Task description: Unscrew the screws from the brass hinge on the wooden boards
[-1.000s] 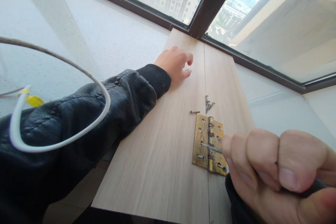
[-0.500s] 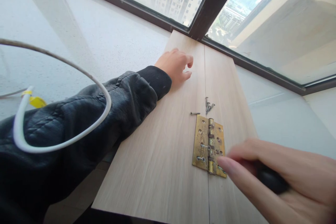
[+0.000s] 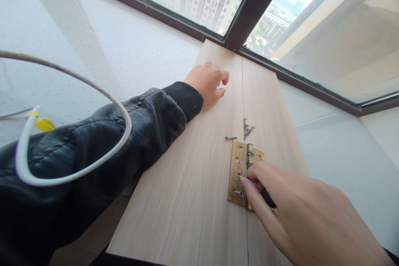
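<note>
Two light wooden boards (image 3: 193, 174) lie side by side on a pale sill, reaching to the window frame. A brass hinge (image 3: 238, 166) sits across their joint. My right hand (image 3: 299, 216) covers the hinge's right leaf, fingers curled round a black-handled screwdriver (image 3: 268, 198), fingertips at a screw in the left leaf. Loose screws (image 3: 247, 128) lie just beyond the hinge, one (image 3: 231, 137) off its top left corner. My left hand (image 3: 208, 81), in a black sleeve, rests on the left board near its far end with fingers loosely curled, holding nothing visible.
A dark window frame (image 3: 252, 6) runs along the far edge, with tall buildings beyond the glass. A white cable (image 3: 93, 162) loops in front of my left sleeve, with a yellow tag (image 3: 43, 124) at the far left. The boards' near edge overhangs the sill.
My right hand has moved forward and down from a raised fist onto the hinge, bringing the screwdriver with it. My left hand stays in place on the board.
</note>
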`<action>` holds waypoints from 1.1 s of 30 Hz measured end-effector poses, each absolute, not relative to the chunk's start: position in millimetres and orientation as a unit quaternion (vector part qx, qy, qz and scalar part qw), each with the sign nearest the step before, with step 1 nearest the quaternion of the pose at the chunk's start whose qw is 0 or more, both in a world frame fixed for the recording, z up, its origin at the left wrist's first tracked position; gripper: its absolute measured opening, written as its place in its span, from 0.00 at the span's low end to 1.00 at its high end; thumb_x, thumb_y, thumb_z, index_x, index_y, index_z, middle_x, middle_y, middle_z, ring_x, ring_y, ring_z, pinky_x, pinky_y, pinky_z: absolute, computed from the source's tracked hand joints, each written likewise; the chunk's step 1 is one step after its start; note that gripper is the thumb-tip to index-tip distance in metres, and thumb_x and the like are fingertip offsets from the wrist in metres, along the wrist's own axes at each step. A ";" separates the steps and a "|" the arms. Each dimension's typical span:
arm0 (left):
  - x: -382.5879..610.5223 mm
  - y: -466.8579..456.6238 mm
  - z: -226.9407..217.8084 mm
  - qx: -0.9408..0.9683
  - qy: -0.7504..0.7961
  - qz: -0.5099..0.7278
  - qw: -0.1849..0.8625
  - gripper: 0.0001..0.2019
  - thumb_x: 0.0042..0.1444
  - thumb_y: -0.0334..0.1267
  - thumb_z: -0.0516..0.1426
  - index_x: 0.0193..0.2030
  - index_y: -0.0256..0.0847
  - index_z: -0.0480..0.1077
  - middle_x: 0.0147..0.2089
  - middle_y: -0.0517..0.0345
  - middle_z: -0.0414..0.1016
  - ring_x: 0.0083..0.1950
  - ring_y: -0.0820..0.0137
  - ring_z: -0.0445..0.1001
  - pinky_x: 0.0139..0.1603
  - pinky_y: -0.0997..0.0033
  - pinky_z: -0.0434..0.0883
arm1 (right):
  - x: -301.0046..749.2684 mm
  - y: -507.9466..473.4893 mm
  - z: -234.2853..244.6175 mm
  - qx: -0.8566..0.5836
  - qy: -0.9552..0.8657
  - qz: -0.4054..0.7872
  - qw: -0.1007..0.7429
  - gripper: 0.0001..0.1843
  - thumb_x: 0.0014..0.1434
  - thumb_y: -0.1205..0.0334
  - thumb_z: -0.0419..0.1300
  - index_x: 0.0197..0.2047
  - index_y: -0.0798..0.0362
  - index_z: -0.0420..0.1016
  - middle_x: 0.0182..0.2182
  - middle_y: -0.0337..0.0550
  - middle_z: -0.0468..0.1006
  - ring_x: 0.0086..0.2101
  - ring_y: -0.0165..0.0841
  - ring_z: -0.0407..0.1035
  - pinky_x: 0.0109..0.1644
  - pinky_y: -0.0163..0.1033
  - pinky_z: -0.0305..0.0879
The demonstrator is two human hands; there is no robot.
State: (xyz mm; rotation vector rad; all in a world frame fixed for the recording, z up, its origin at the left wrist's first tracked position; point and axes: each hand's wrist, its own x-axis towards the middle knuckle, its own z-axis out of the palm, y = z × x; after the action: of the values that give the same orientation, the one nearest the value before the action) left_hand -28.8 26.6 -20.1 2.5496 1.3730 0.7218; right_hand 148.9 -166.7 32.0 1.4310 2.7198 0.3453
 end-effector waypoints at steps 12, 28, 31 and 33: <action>-28.0 27.6 -21.5 0.855 0.454 0.244 0.067 0.13 0.56 0.37 0.54 0.45 0.39 0.76 0.45 0.52 0.78 0.50 0.59 0.70 0.53 0.57 0.66 | 163.6 -161.9 35.5 0.381 0.921 0.075 -0.009 0.09 0.63 0.66 0.50 0.38 0.51 0.72 0.30 0.41 0.80 0.15 0.31 0.58 0.19 0.42 0.45; -27.5 25.2 -19.4 0.853 0.461 0.236 0.070 0.11 0.56 0.37 0.54 0.39 0.39 0.78 0.44 0.51 0.78 0.49 0.60 0.69 0.52 0.58 0.66 | 168.6 -151.8 40.8 0.432 0.898 0.072 0.046 0.15 0.66 0.49 0.49 0.30 0.45 0.67 0.19 0.34 0.71 0.14 0.36 0.66 0.17 0.41 0.50; -27.6 24.8 -19.0 0.854 0.461 0.232 0.070 0.11 0.56 0.37 0.54 0.40 0.39 0.78 0.43 0.50 0.77 0.49 0.60 0.69 0.51 0.58 0.66 | 165.1 -150.0 38.6 0.429 0.900 0.055 0.052 0.18 0.67 0.53 0.48 0.25 0.45 0.63 0.18 0.34 0.69 0.15 0.37 0.67 0.17 0.42 0.50; -27.8 24.8 -18.9 0.854 0.460 0.233 0.070 0.11 0.56 0.37 0.54 0.40 0.39 0.78 0.42 0.50 0.77 0.49 0.60 0.69 0.51 0.58 0.66 | 162.8 -149.4 37.8 0.419 0.906 0.040 0.052 0.18 0.68 0.57 0.47 0.25 0.45 0.62 0.18 0.34 0.69 0.15 0.37 0.68 0.17 0.42 0.49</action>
State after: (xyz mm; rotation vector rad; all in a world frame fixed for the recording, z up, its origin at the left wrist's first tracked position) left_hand -27.8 24.8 -18.9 2.5712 1.3833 0.7000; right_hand 162.8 -149.4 37.8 1.2748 2.7540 0.1219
